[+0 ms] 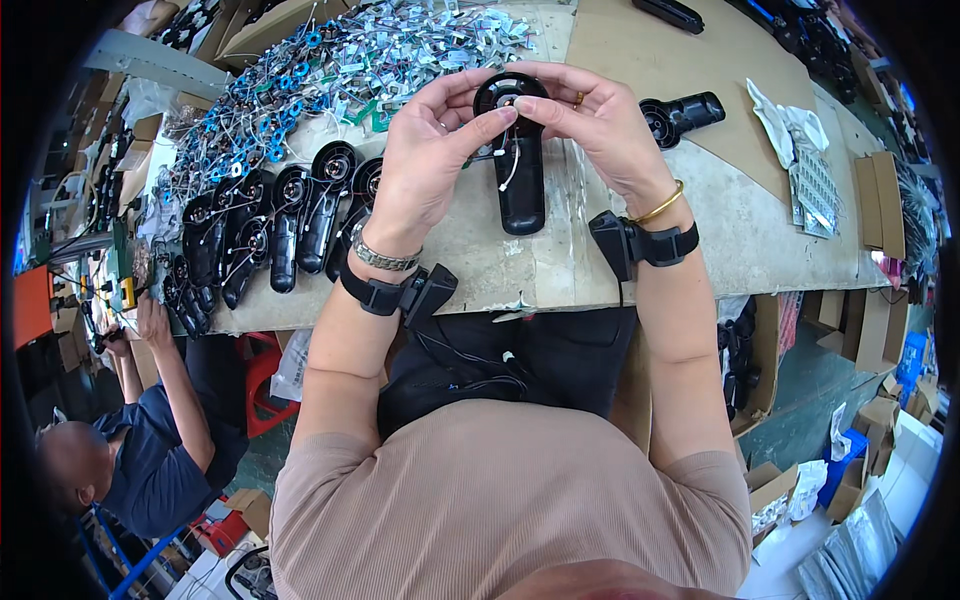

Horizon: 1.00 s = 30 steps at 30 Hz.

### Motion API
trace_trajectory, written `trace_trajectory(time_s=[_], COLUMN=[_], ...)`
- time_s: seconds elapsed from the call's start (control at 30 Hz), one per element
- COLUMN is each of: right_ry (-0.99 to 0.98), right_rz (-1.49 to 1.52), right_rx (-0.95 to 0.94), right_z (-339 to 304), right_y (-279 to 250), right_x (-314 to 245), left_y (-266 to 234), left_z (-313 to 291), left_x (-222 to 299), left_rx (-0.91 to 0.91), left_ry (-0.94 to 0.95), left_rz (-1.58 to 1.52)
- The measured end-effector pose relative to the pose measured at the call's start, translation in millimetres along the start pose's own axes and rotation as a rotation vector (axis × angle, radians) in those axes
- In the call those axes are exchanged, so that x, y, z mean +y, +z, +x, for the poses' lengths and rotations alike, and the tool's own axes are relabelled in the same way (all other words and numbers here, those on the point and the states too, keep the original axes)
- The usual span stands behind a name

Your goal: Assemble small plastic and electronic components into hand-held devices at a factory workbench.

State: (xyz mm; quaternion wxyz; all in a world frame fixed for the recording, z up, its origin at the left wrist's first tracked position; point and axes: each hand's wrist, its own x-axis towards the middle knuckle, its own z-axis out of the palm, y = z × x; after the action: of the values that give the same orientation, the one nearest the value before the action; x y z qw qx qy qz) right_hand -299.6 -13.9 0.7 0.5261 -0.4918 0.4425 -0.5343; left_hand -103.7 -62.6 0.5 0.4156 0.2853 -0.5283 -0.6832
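Note:
Both hands hold a black handheld fan shell (521, 200) over the table, its round head away from me and its handle toward me. My left hand (425, 150) grips the head's left side, with the thumb pressed near its centre. From the other side my right hand (600, 120) curls round the head, and its thumb meets the left one there. A small coppery piece shows at the thumb tips; its kind cannot be made out. A thin white wire (514, 165) with a small plug hangs over the handle. The fingers behind the head are partly hidden.
Several similar black shells (286, 230) lie in a row at the left, beside a heap of wired circuit boards and blue rings (330, 70). Another shell (695, 112) rests on cardboard at right, near a white cloth (785, 120). A co-worker (150, 450) sits at lower left.

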Motion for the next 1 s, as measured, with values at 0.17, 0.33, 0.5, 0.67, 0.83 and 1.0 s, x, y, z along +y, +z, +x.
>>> trace_trajectory(time_s=[0.17, 0.33, 0.5, 0.67, 0.83, 1.0], right_ry=[-0.017, -0.039, -0.022, 0.012, 0.053, 0.06], right_rz=[-0.003, 0.018, 0.047, 0.121, 0.101, 0.083], right_rx=[-0.003, -0.017, 0.024, 0.046, 0.052, 0.035], right_z=[2, 2, 1, 1, 1, 5], right_y=[1, -1, 5, 7, 5, 4], right_x=[3, 0, -5, -6, -2, 1], left_y=[-1, 1, 3, 1, 3, -1], left_z=[1, 1, -4, -6, -6, -4], left_x=[-1, -4, 2, -1, -1, -5], left_rx=[0.02, 0.037, 0.024, 0.064, 0.057, 0.055], left_ry=[0.023, 0.01, -0.038, 0.078, 0.077, 0.047], left_rz=[0.026, 0.036, -0.034, -0.03, 0.059, 0.133])
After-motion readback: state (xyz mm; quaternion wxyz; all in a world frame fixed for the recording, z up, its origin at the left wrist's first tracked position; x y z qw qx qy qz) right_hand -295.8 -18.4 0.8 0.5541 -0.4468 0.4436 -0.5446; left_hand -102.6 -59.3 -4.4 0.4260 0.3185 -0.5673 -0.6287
